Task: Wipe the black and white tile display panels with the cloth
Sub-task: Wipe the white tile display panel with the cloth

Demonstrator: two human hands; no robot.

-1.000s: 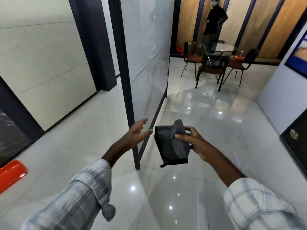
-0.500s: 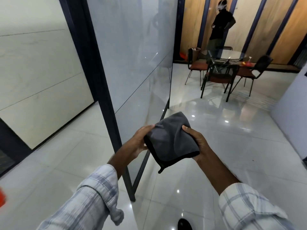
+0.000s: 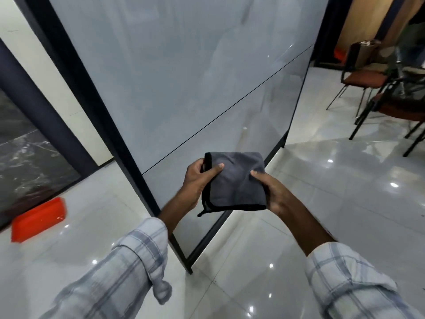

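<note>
**While both hands pinched the cloth, the pale panel stood just past the fingers**

Left hand (image 3: pixel 195 180) gripped the left edge of the grey cloth (image 3: pixel 234 187): thumb (image 3: pixel 216 169) lay flat on the near face, the other fingers curled round the black-trimmed edge to the far side. Right hand (image 3: pixel 273 194) held the right edge, thumb tip pressed on the near face, other fingers hidden behind the fabric. Cloth was folded and stretched between the two sets of fingers in mid-air, with a black tag hanging off the lower corner under the left palm. Beyond the fingertips stood the white tile panel (image 3: pixel 184 77), upright in a dark frame, glossy; whether the cloth touched it could not be told. Far out to the left of the left fingers was the black marbled panel (image 3: pixel 25 162), with an orange block (image 3: pixel 38 218) on the shiny floor (image 3: pixel 333 203) below it. Well off to the right of the right fingers stood dark-framed chairs (image 3: pixel 365 81), blurred. Both forearms wore rolled checked sleeves (image 3: pixel 119 272).
</note>
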